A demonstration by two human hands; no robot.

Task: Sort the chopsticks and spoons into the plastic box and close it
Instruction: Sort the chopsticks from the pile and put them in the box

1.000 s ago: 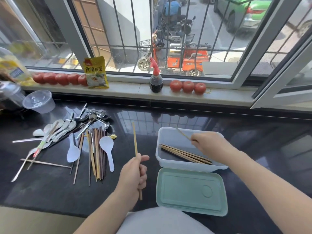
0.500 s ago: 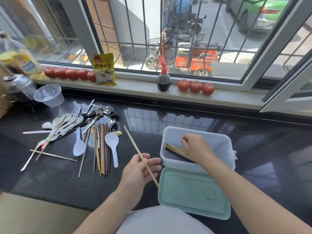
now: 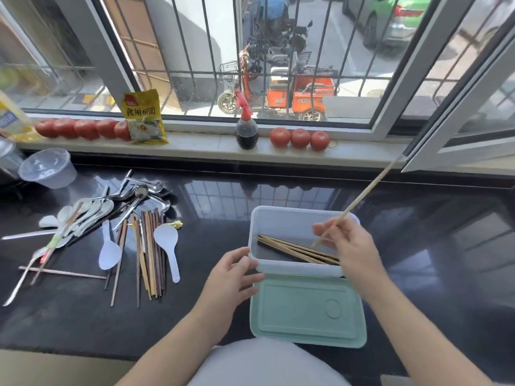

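Chopstick [image 3: 362, 196] now in right hand [image 3: 349, 246]

1. The yellow packet [image 3: 145, 118] leaning on the windowsill bears large dark Chinese characters, "食用" followed by two more that blur; the last looks like "面". A small red logo sits at its top corner, unreadable.
2. The orange tricycle [image 3: 296, 97] outside carries small white markings on its side, too blurred to read.
3. The bottle label [image 3: 7, 121] at far left is illegible.
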